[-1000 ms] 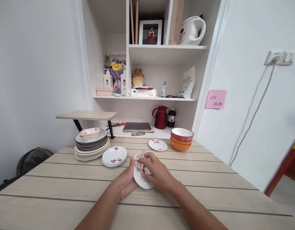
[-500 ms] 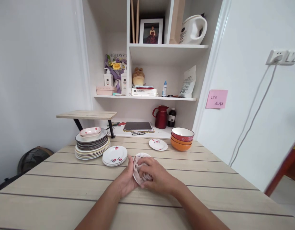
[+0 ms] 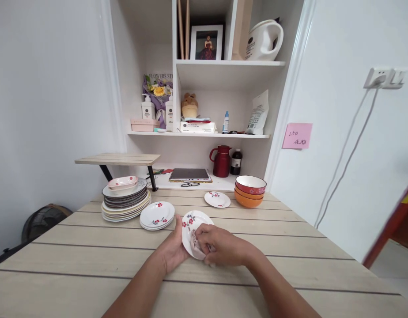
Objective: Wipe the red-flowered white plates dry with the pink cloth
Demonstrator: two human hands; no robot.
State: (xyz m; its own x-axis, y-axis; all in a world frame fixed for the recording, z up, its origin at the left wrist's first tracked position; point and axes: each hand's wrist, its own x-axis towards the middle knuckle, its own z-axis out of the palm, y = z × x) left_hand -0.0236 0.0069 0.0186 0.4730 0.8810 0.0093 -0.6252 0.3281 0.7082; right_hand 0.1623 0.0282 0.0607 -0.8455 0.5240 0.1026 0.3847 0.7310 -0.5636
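Note:
A small white plate with red flowers (image 3: pixel 194 221) is tilted up over the middle of the wooden table (image 3: pixel 91 256). My left hand (image 3: pixel 173 251) grips its left rim, thumb on the face. My right hand (image 3: pixel 220 249) is closed on a pale pink cloth (image 3: pixel 194 240) pressed against the plate's lower part; most of the cloth is hidden under the fingers.
A tall stack of large plates (image 3: pixel 126 204) topped by a pink dish (image 3: pixel 122 182) stands at the back left. Beside it lies a stack of small flowered plates (image 3: pixel 156 215). One flowered plate (image 3: pixel 217 199) and stacked red and orange bowls (image 3: pixel 250 191) sit further back.
The cloth moved from the plate's upper part down to its lower edge under my right hand. The flowered face of the plate now shows at the top.

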